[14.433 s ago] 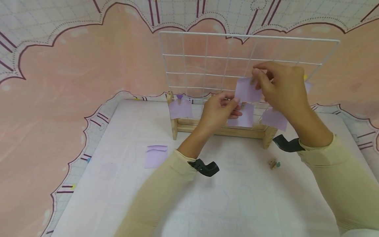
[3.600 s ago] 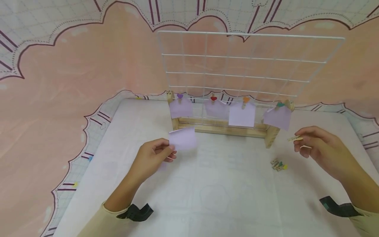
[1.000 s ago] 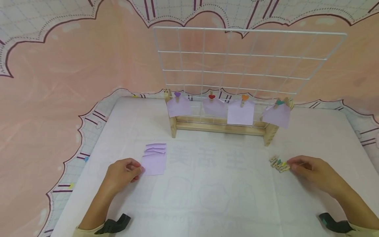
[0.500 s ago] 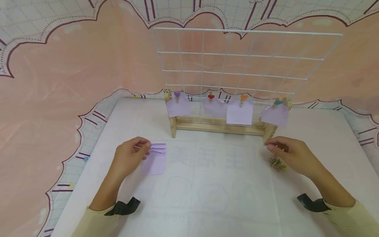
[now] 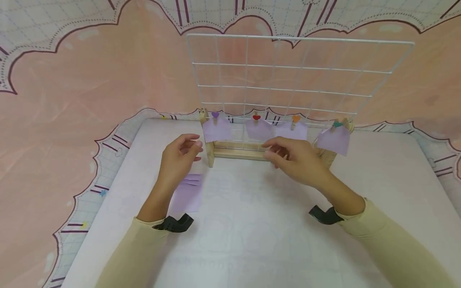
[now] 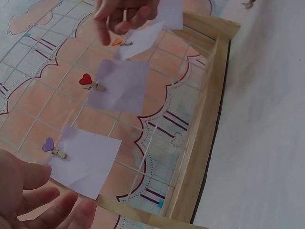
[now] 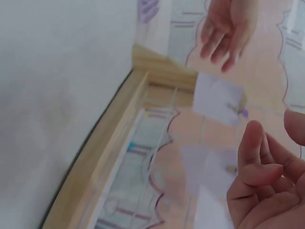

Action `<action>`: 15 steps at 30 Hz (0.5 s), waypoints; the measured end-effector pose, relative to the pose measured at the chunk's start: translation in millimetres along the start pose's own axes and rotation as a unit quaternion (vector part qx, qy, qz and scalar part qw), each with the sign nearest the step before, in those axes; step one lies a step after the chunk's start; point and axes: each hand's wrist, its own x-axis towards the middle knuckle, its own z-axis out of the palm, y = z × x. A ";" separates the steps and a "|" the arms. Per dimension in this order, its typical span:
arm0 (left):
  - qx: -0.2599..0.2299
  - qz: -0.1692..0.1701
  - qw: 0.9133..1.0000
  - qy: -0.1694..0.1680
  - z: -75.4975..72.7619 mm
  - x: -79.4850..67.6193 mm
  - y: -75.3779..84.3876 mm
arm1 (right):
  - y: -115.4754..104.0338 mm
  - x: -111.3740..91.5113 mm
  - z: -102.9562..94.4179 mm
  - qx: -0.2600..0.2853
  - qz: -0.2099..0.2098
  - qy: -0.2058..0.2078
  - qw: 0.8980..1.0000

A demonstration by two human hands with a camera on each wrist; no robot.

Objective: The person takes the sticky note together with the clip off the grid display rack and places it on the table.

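My left hand [image 5: 178,160] is raised beside the left end of the rack, fingers loosely bent and holding nothing. In front of the rack's middle is my right hand [image 5: 297,162], also empty, its fingers loosely bent. Along the bottom of the white wire grid [image 5: 288,87] hang purple paper squares on clothespins: one with a purple heart [image 5: 215,115], one with a red heart [image 5: 256,117], one with an orange heart [image 5: 296,119], one with a teal heart [image 5: 337,124]. My right hand partly covers the orange-heart paper [image 5: 289,131].
The grid stands in a wooden base [image 5: 239,153] on a white table surface [image 5: 252,248]. Near my left wrist lie several overlapping purple paper squares [image 5: 187,200]. The right arm hides the clothespin pile in the head view. A patterned pink cloth [image 5: 90,88] hangs behind.
The paper and clothespin held 3.6 s ago lie on the table piles. Since then both empty hands have moved toward the rack, the right one leftward. The higher paper seen earliest is off the grid.
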 end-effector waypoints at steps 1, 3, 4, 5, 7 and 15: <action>-0.008 0.000 1.000 0.004 2.5 2.7 1.3 | -4.9 5.9 4.2 0.004 -0.007 0.001 1.000; -0.018 -0.002 1.000 0.012 7.5 7.0 3.7 | -14.4 17.0 12.5 0.014 -0.017 0.002 1.000; -0.020 -0.001 1.000 0.016 9.7 8.8 4.8 | -18.4 22.2 16.5 0.020 -0.019 0.003 1.000; -0.024 -0.001 1.000 0.020 11.8 10.4 5.6 | -21.9 27.5 20.5 0.024 -0.021 0.004 0.999; -0.027 0.000 0.999 0.030 15.6 13.1 7.0 | -27.3 37.6 28.0 0.030 -0.024 0.007 0.999; -0.058 0.001 0.997 0.047 23.4 23.3 5.9 | -43.9 72.6 47.2 0.040 -0.024 0.033 0.998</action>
